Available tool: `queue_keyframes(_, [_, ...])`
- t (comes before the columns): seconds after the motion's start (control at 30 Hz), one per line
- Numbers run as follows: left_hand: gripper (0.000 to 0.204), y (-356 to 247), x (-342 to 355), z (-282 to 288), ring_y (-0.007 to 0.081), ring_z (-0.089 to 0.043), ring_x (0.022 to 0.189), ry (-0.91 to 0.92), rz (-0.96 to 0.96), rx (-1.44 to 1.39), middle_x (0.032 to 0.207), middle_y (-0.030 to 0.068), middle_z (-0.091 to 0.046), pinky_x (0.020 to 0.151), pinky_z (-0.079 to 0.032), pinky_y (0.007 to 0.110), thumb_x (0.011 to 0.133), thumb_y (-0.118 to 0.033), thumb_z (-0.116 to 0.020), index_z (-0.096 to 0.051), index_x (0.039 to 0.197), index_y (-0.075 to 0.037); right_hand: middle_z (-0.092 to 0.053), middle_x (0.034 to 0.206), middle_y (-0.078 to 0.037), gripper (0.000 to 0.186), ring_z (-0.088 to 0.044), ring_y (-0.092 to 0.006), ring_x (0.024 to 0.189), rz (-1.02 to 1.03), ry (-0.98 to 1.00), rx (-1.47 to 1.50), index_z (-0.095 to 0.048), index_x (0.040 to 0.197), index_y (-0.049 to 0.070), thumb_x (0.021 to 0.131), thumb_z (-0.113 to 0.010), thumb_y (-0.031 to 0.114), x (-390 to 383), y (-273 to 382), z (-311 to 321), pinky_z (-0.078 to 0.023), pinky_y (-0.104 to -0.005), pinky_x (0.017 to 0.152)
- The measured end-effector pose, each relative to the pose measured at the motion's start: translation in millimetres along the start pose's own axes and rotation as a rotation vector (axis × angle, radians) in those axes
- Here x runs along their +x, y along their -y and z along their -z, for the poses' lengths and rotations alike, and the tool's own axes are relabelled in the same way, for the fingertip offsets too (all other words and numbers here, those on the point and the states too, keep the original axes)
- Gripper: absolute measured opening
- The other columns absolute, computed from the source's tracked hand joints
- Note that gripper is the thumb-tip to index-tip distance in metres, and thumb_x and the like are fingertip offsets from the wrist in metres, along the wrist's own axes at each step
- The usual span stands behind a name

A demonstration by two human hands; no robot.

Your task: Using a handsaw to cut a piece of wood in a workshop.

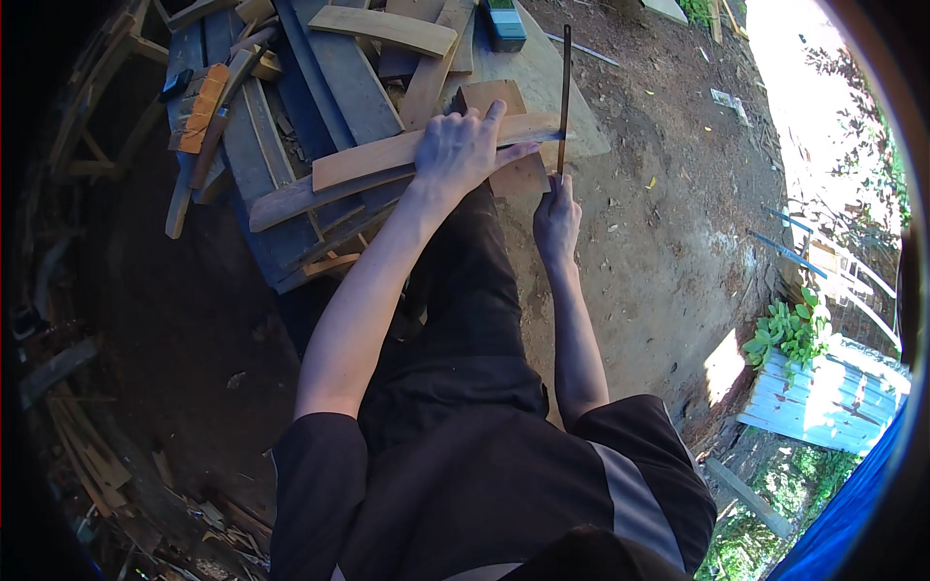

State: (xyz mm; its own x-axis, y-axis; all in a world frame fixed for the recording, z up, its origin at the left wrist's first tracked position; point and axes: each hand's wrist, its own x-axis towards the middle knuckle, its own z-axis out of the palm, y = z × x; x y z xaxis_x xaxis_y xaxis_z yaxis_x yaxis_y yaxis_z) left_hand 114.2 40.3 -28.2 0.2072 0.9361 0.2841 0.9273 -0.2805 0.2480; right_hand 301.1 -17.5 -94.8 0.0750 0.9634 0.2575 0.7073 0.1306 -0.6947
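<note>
The left hand (463, 147) lies flat, fingers spread, pressing down on a curved wooden slat (387, 155) that rests across the bench (291, 242) of stacked planks. At three o'clock from it, the right hand (556, 218) is clamped around the handle of a saw (564, 92), whose thin blade stands upright against the slat's right end. Both forearms stretch forward. A green box (504, 24) sits at twelve o'clock; what it holds cannot be told.
</note>
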Motion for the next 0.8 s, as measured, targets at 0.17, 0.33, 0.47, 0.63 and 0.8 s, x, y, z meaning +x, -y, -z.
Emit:
queue_keyframes(0.17, [0.083, -2, -1, -4, 0.0280, -0.074, 0.074, -0.004, 0.002, 0.015, 0.085, 0.0160, -0.073, 0.065, -0.059, 0.042, 0.085, -0.077, -0.051, -0.065, 0.122, -0.005, -0.068, 0.088, -0.027, 0.012, -0.065, -0.0473, 0.081, -0.029, 0.004, -0.019, -0.049, 0.110, 0.003, 0.099, -0.048, 0.006, -5, -3, -3, -0.048, -0.0561, 0.065])
queue_keyframes(0.33, [0.082, -3, 0, -5, 0.0277, -0.074, 0.073, -0.029, 0.008, -0.001, 0.085, 0.0152, -0.074, 0.064, -0.058, 0.041, 0.085, -0.078, -0.051, -0.066, 0.121, -0.006, -0.066, 0.083, -0.028, 0.012, -0.064, -0.0482, 0.077, -0.041, 0.013, -0.004, -0.049, 0.111, 0.003, 0.100, -0.048, 0.007, -11, -13, -8, -0.047, -0.0570, 0.062])
queue_keyframes(0.47, [0.083, -3, -1, -4, 0.0272, -0.074, 0.073, -0.015, 0.002, 0.041, 0.085, 0.0149, -0.074, 0.064, -0.058, 0.040, 0.085, -0.079, -0.049, -0.067, 0.121, -0.006, -0.063, 0.076, -0.028, 0.014, -0.063, -0.0481, 0.071, -0.063, 0.016, -0.013, -0.049, 0.112, 0.002, 0.098, -0.048, 0.004, -19, -17, -14, -0.045, -0.0576, 0.058])
queue_keyframes(0.63, [0.084, -5, -2, -6, 0.0275, -0.074, 0.072, -0.022, 0.004, 0.069, 0.084, 0.0150, -0.074, 0.065, -0.057, 0.040, 0.085, -0.080, -0.048, -0.067, 0.121, -0.006, -0.062, 0.073, -0.029, 0.017, -0.062, -0.0485, 0.068, 0.021, -0.092, 0.045, -0.049, 0.112, -0.002, 0.096, -0.048, 0.003, -22, -24, -29, -0.044, -0.0577, 0.056])
queue_keyframes(0.8, [0.082, -7, -3, -8, 0.0254, -0.072, 0.068, -0.041, 0.013, 0.100, 0.078, 0.0113, -0.071, 0.062, -0.055, 0.037, 0.085, -0.080, -0.045, -0.068, 0.124, -0.012, -0.061, 0.072, -0.030, 0.023, -0.062, -0.0487, 0.068, 0.016, -0.133, 0.009, -0.048, 0.117, -0.005, 0.095, -0.049, 0.002, -25, -32, -40, -0.044, -0.0580, 0.057])
